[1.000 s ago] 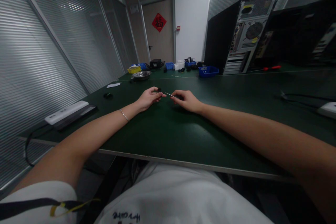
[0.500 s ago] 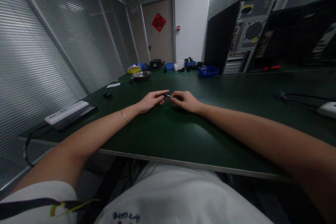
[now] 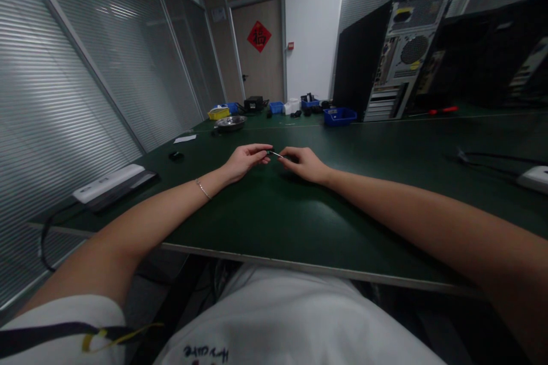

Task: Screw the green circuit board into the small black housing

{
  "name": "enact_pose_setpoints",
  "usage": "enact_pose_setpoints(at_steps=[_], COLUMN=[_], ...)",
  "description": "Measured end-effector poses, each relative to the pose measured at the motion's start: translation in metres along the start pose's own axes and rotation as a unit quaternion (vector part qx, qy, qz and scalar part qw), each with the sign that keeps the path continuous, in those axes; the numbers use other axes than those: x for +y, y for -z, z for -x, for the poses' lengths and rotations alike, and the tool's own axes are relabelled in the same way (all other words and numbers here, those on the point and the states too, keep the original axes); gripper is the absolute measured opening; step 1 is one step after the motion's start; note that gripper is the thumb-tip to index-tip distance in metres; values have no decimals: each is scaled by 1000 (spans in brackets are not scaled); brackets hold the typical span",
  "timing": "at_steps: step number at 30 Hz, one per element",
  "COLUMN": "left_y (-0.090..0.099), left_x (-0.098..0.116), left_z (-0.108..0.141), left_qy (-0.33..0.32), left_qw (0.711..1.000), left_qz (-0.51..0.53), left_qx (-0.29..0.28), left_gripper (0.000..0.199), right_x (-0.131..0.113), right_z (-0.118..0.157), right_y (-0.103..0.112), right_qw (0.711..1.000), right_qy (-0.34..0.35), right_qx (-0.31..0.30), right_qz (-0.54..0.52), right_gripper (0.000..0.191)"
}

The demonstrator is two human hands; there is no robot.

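The left hand [image 3: 245, 163] has edged leftward — fingertips pinching a small dark piece [image 3: 269, 152]; opposite, the right hand [image 3: 305, 164] pinches a slim metal tool [image 3: 277, 154], long axis slanting left toward that piece — contact unclear.

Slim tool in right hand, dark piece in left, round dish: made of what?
Tool: probably bright metal; its thin shaft gleams outside the right hand. Dark piece: cannot tell; too small, partly hidden by the left hand. Dish: likely polished metal, perhaps steel; silvery with bright highlights.
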State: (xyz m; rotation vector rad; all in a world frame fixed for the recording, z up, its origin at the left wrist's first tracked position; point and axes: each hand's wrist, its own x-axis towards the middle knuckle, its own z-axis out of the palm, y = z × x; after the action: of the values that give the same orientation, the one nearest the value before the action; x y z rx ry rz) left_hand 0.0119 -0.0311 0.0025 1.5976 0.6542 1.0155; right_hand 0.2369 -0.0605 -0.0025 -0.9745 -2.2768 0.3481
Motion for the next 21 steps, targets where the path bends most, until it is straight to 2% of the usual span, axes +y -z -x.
enact_pose_setpoints(at_steps=[10, 21], left_y=[-1, 1], left_x=[5, 2], left_z=[2, 3], left_qy=[9, 84], left_qw=[1000, 994], left_qz=[-14, 65], left_qx=[17, -36], left_gripper=[30, 23], right_x=[-1, 0], right_z=[0, 1], right_y=[0, 1], right_qw=[1000, 999], right_qy=[15, 35], right_qx=[-6, -27], right_qz=[9, -19], right_gripper=[24, 24])
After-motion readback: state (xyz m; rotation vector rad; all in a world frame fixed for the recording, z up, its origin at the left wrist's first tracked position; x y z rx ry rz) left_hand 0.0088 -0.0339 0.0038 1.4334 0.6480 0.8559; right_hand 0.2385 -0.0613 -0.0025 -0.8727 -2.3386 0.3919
